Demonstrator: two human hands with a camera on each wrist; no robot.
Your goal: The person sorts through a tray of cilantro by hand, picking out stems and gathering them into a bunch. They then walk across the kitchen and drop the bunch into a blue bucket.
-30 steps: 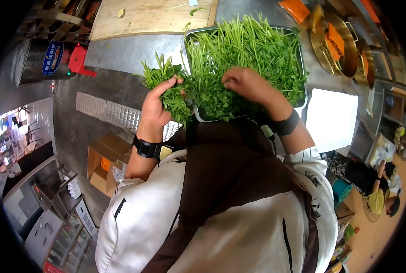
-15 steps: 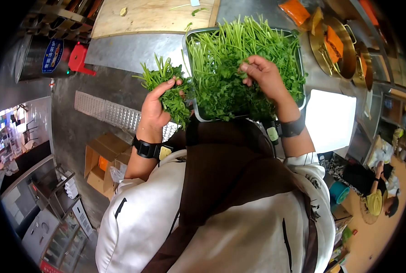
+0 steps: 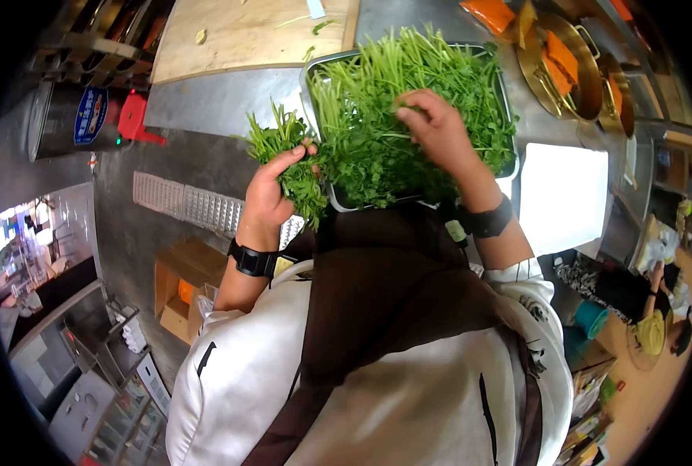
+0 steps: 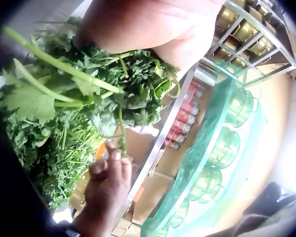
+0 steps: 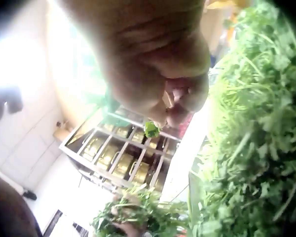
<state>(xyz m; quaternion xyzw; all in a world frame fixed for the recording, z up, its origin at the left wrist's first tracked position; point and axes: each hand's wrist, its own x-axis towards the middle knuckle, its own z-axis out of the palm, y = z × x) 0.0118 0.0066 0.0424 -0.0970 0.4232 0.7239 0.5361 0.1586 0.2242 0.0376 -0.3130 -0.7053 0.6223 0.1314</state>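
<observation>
My left hand (image 3: pixel 267 194) grips a bunch of cilantro (image 3: pixel 305 190) beside the left end of a metal tray (image 3: pixel 305 85). The stems point away from me and the leaves hang below the fingers. In the tray lies a large heap of cilantro (image 3: pixel 431 74), stems to the far side and leaves nearer my apron. Over the middle of that heap is my right hand (image 3: pixel 445 140), thumb and fingers pinching a thin sprig. A bit of green leaf (image 5: pixel 151 129) shows at its fingertips in the right wrist view.
A wooden board (image 3: pixel 245 39) with scraps lies beyond the tray. Brass pots (image 3: pixel 586 93) and orange packets (image 3: pixel 489 15) stand at the right, near a white sheet (image 3: pixel 563 198). A cardboard box (image 3: pixel 183 272) is low at the left. Another person sits at the far right.
My right hand has lifted from the near leaves, carried a leafy sprig up, and now lies slightly left over the heap. My left hand keeps its bunch in nearly the same place.
</observation>
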